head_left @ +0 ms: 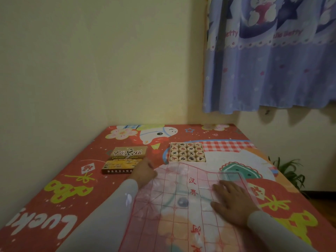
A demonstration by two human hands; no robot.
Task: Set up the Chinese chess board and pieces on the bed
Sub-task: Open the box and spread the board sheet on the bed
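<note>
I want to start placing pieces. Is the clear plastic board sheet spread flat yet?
Not fully. The transparent red-lined board sheet lies unfolded on the bed, but its far edge still ripples; the right hand presses it flat.
</note>
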